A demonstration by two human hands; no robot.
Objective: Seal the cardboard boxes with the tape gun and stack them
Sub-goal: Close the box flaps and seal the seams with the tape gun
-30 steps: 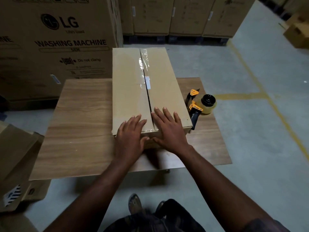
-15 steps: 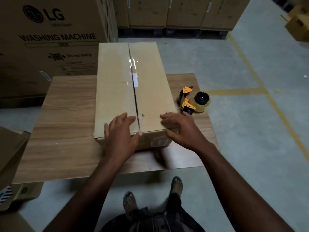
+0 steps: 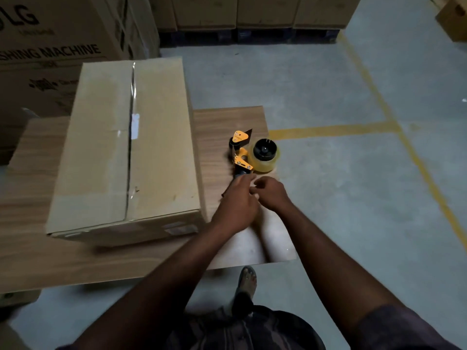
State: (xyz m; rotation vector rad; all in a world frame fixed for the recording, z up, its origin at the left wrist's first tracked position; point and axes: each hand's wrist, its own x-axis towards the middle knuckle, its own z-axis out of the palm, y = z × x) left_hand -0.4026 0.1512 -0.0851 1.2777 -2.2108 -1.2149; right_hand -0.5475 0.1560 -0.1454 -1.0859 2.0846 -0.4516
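**Warehouse table: both hands at the tape gun**

Concrete floor lies closest, with a sandalled foot set on it just short of the table's near edge. Both forearms reach out over the wooden table towards its right side. The left hand covers the black handle of the tape gun, its fingertips touching the handle; the blur hides whether the fingers wrap round it. The right hand is just beside the left, fingers loosely bent, with nothing seen in them.

The tape gun lies on its side on the table near the right edge, its orange frame pointing away and its roll of clear tape on the right. The box stands on the table to the gun's left, apart from it, flaps shut. Clear tape glints along its centre seam, and a small white label sits midway on that seam.

Past the table, a yellow line crosses the floor. At far left stands a big carton printed "WASHING MACHINE". A row of cartons runs along the back, and one small carton sits at top right.
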